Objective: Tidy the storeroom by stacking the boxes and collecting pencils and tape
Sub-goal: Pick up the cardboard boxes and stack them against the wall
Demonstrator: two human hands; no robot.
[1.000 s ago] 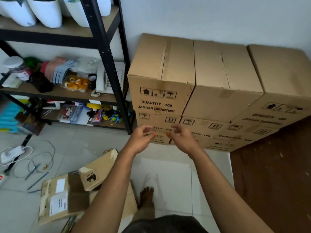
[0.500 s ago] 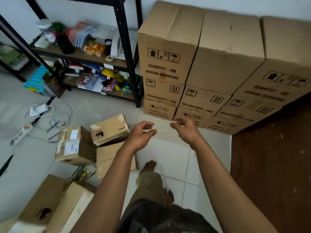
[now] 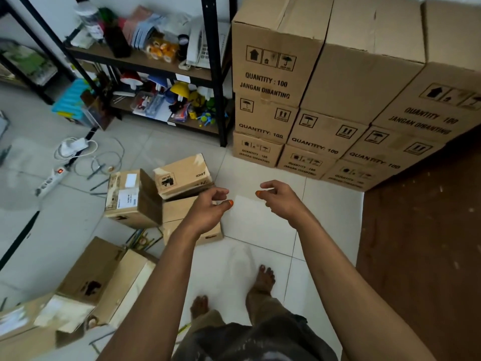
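Small cardboard boxes lie scattered on the tiled floor: one with white labels [image 3: 130, 196], one tilted on top of another [image 3: 182, 175], a low one under my left wrist [image 3: 179, 212], and bigger ones at lower left [image 3: 104, 277]. Pencils [image 3: 140, 239] lie between the boxes, more [image 3: 100, 181] near the cables. My left hand [image 3: 208, 209] hovers over the low box with loosely curled fingers, holding nothing. My right hand [image 3: 279, 200] hangs over bare tile, also empty. Tape rolls [image 3: 161, 49] sit on the shelf.
A tall stack of large cartons [image 3: 325, 95] fills the back right against the wall. A black metal shelf unit [image 3: 216, 74] with clutter stands at left. A power strip [image 3: 50, 178] and cables [image 3: 104, 157] lie on the floor. Brown flooring [image 3: 421, 256] lies to the right.
The view has tilted down and left, bringing the scattered floor boxes into sight. Both hands have dropped lower and moved slightly apart, still empty.
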